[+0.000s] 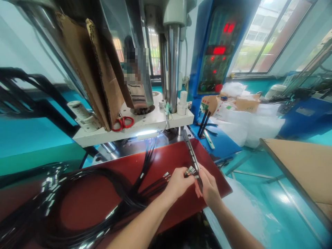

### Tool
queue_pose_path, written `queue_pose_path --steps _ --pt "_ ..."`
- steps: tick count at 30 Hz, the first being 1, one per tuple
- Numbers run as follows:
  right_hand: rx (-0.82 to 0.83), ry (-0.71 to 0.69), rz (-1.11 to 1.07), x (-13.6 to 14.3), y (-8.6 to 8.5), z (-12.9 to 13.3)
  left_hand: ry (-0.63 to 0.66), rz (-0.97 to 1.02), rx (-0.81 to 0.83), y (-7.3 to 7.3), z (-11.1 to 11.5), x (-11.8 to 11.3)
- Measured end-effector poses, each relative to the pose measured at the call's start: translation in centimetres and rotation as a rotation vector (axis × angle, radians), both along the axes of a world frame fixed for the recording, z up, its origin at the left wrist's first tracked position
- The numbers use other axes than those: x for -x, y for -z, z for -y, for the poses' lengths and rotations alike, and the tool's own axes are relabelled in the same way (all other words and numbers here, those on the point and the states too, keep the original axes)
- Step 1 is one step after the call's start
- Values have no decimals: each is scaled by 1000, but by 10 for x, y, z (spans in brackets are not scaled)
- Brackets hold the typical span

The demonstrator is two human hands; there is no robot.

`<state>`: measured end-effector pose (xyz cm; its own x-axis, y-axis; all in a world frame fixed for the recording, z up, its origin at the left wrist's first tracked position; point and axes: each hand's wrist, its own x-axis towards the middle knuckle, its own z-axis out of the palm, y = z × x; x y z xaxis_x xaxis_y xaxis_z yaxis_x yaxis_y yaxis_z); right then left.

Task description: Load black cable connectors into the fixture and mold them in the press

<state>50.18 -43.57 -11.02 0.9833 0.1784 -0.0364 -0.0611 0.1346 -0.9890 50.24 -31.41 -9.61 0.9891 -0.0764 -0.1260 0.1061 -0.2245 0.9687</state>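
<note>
My left hand (181, 182) is closed on a small bunch of cable ends (190, 171) with bright tips and coloured wires. Right beside it, my right hand (206, 182) grips the near end of a long, narrow metal bar (191, 152) with slots along it. The cable ends touch or nearly touch the bar. Both hands are over a dark red board (166, 162). Thick loops of black cable (124, 193) lie on the board's left side, and a few loose connector ends (166, 175) rest just left of my left hand.
Behind the board stands a press with a white plate (155, 121), a lit lamp (147, 135), red scissors (123, 123) and cardboard (103, 79). Right of it are a blue control box (218, 52), tools on a blue shelf (225, 143), white bags (246, 124) and a brown table (301, 166).
</note>
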Motion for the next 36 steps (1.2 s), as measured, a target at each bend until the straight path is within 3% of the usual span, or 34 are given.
queue_pose_path --steps 8,13,17,25,28,33,36 --pt "196 13 79 4 -4 -5 5 -35 24 -1 -5 5" --pt "50 2 8 3 -2 -3 -16 -123 151 -13 -11 7" --pt "-5 30 -4 4 0 -1 -99 -94 137 -17 -11 3" --pt "22 -21 1 5 2 3 12 -181 178 -21 -5 0" --pt "88 -51 11 5 0 3 -14 -198 190 -18 -4 -1" --pt "279 -96 76 2 -4 0 -56 -64 173 -3 -6 -1" --pt "249 -71 36 1 -5 -2 -23 -97 172 -5 -9 2"
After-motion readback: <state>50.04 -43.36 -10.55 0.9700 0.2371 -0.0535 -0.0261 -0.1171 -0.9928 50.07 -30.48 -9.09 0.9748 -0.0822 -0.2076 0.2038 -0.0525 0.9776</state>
